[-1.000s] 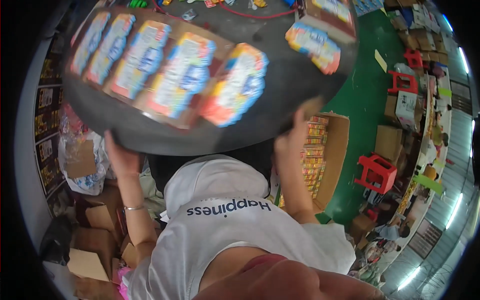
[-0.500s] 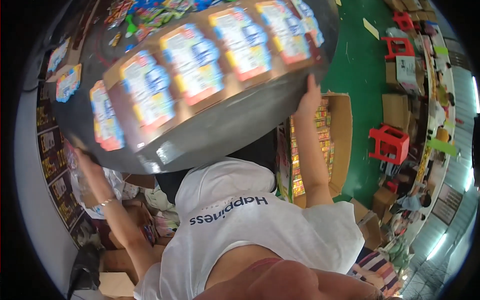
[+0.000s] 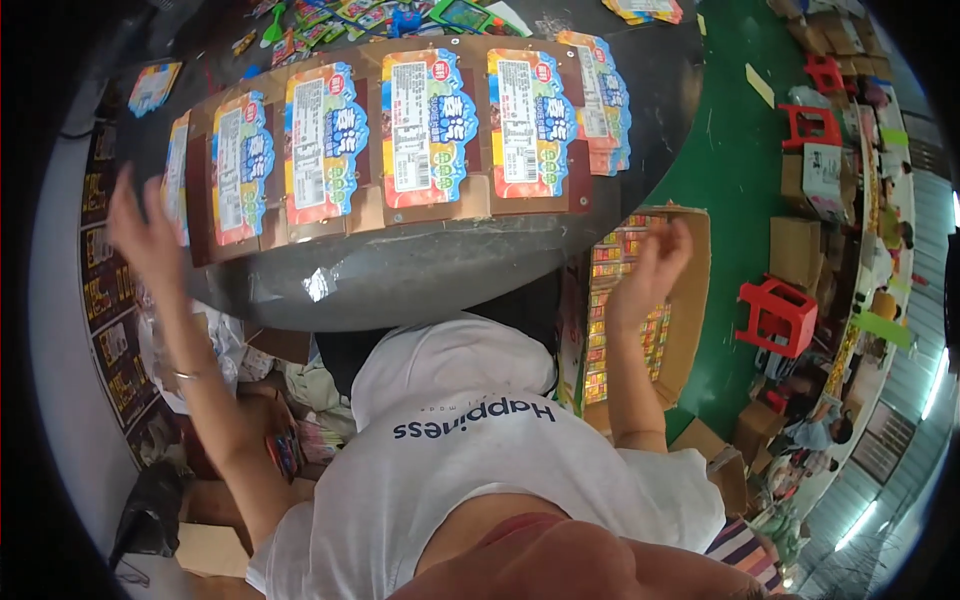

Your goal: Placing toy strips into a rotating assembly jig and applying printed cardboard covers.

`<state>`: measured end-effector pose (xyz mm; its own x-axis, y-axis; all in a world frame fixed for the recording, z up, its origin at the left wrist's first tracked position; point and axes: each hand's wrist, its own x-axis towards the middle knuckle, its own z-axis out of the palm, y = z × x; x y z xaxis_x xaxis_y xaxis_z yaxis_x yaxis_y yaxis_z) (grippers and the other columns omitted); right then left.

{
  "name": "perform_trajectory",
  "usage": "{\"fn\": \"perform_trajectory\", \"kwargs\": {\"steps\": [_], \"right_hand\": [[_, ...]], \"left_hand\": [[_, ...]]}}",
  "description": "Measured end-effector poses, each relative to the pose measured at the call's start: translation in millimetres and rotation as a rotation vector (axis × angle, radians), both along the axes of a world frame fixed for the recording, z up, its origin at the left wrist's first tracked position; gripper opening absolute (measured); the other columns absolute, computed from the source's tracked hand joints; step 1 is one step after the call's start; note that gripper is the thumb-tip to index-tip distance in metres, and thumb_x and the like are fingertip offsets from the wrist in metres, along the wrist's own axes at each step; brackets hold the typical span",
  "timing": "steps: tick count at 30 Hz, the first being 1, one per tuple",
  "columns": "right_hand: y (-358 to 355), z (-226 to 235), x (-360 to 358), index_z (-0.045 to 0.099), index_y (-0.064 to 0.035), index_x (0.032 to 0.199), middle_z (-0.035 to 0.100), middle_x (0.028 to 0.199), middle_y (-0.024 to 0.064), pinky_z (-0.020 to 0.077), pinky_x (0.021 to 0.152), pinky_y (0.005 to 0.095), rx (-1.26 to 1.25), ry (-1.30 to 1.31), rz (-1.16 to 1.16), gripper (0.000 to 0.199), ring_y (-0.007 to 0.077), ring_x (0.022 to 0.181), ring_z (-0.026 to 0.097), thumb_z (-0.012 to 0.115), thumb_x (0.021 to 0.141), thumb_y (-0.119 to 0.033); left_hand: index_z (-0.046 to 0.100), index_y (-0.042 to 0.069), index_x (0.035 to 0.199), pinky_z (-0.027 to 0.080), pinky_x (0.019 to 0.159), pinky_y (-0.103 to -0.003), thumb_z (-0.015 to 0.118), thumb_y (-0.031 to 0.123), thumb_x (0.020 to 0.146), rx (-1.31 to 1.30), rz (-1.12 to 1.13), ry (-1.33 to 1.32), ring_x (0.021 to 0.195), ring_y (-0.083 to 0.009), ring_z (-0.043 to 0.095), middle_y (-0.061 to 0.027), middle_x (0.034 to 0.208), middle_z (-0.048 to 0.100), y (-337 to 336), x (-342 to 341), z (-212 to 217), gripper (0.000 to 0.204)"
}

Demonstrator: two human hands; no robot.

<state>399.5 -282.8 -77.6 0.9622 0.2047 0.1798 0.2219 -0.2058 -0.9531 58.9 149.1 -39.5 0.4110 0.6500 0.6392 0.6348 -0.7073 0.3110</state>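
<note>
On the dark table (image 3: 430,262) in front of me lies a brown cardboard holder (image 3: 365,212). Colourful printed cards (image 3: 428,130) with wavy edges sit in its slots, side by side in a row. Off the holder's left end, my left hand (image 3: 140,225) is raised with fingers spread and nothing in it. My right hand (image 3: 648,270) hangs past the table's right edge, over an open carton (image 3: 688,300). Its fingers are loosely bent and apart, and I see nothing in them. Against the holder's right end rests a small stack of similar cards (image 3: 605,110).
Small colourful packets (image 3: 350,18) and a green toy-like piece (image 3: 470,15) lie at the table's far side. Another card pile (image 3: 155,88) is at far left. The carton holds rows of small boxes (image 3: 612,345). Red stools (image 3: 778,312) stand on the green floor (image 3: 735,200).
Both hands have come away from the table's edges: the left has risen with fingers spread, the right has dropped back over the carton. The holder and cards now appear lower and more level in view.
</note>
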Motion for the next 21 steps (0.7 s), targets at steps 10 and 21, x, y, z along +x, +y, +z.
{"fn": "perform_trajectory", "kwargs": {"steps": [10, 21], "right_hand": [[119, 68, 36, 0.071, -0.0023, 0.079, 0.062, 0.062, 0.0041, 0.0441, 0.057, 0.0322, -0.562, -0.426, 0.347, 0.02, 0.0156, 0.058, 0.056, 0.07, 0.084, -0.021], [158, 107, 4, 0.064, -0.0013, 0.097, 0.05, 0.062, -0.006, 0.0369, 0.044, 0.0192, 0.082, 0.443, 0.713, 0.02, 0.0025, 0.048, 0.041, 0.057, 0.097, -0.02]], "left_hand": [[0.049, -0.001, 0.13, 0.022, 0.107, -0.058, 0.068, 0.022, 0.076, -0.194, -0.063, 0.231, 0.132, -0.0369, 0.036, -0.0168, 0.138, 0.044, -240, 196, 22, 0.061], [0.051, 0.003, 0.131, 0.031, 0.107, -0.045, 0.055, 0.002, 0.082, 0.214, 0.145, 0.172, 0.119, -0.0249, 0.057, -0.0123, 0.126, 0.061, -136, 93, 62, 0.049]]}}
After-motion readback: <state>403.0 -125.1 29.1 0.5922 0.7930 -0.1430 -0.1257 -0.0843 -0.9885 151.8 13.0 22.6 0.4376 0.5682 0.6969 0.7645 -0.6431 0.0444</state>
